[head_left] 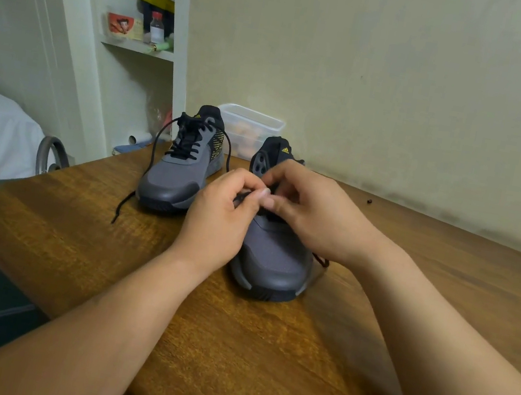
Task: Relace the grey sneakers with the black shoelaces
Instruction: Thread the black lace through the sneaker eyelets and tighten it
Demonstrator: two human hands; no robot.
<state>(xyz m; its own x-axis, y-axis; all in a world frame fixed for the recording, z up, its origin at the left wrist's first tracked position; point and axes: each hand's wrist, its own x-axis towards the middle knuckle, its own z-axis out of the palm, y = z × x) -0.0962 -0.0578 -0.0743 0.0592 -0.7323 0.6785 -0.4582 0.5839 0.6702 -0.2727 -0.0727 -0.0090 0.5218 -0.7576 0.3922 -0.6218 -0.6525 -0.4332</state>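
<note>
Pinching the black shoelace (242, 197) between curled fingers (254, 193), left hand (216, 221) and right hand (315, 214) meet over the near grey sneaker (271, 258) on the tabletop (259, 354); the laced sneaker (174, 175) stands just far-left of it.

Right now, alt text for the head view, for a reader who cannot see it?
A left hand pinches a black shoelace over the nearer grey mesh sneaker on a brown wooden table, the right hand curled beside it at the eyelets. A second grey sneaker, already laced, stands behind.
</note>
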